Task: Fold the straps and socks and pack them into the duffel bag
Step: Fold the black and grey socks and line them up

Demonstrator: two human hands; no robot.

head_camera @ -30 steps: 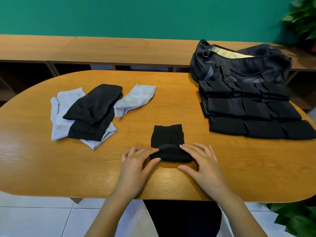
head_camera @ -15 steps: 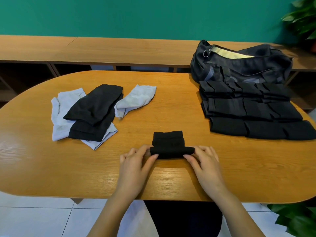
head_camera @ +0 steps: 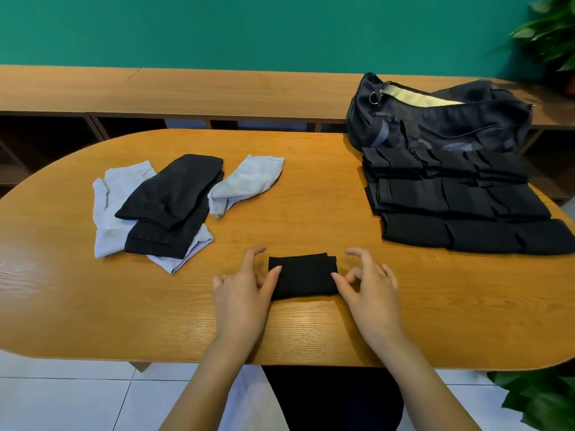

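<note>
A black sock [head_camera: 303,276], folded into a small flat rectangle, lies on the wooden table [head_camera: 314,188] near its front edge. My left hand [head_camera: 242,293] sits at the sock's left side, thumb tip touching its edge and fingers loosely spread. My right hand [head_camera: 370,290] mirrors it on the right, thumb at the sock's edge and fingers relaxed above the table. Folded black straps [head_camera: 451,200] are stacked in rows at the right. Behind them stands the dark duffel bag [head_camera: 435,126], its top open.
At the left lies a loose pile of black socks [head_camera: 174,194] over light grey socks [head_camera: 115,206], with one more grey sock [head_camera: 245,181] beside it. A wooden bench [head_camera: 217,91] runs behind the table. Plants [head_camera: 547,35] stand at the right.
The black sock was folded over from its near end into a shorter, flat rectangle. Both hands then let go and drew out to its sides.
</note>
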